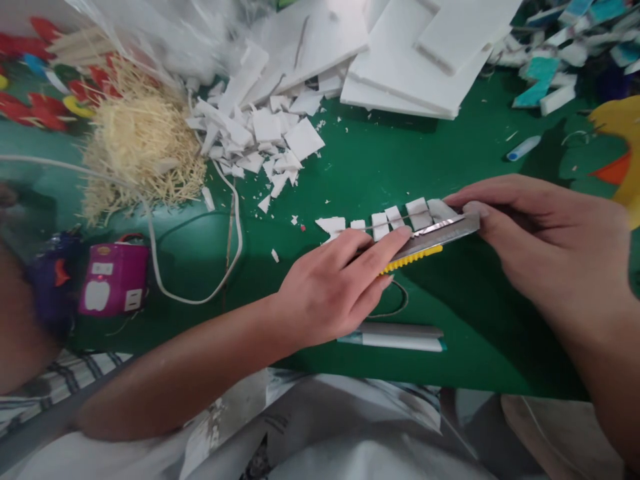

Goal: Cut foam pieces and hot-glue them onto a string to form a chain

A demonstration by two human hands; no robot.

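Observation:
My left hand [335, 283] is closed round a cutter knife [417, 259] with a yellow ridged edge. Its metal part points right, toward my other hand. Several small white foam pieces [380, 225] sit in a row along a thin stick or wire just beyond the knife, one end near my left fingers. At the right end of that row, my right hand [535, 233] pinches with thumb and fingers around a white foam piece [441, 210]; its thumb meets the tip of the knife. Exactly how the blade touches the foam cannot be made out.
White foam scraps [270, 137] and large foam sheets [405, 67] lie at the back of the green table [300, 280]. Farther left are a straw-like pile [143, 143], a white cable [195, 301] and a purple socket box [115, 277]. A white pen-like item [400, 341] lies near the front edge.

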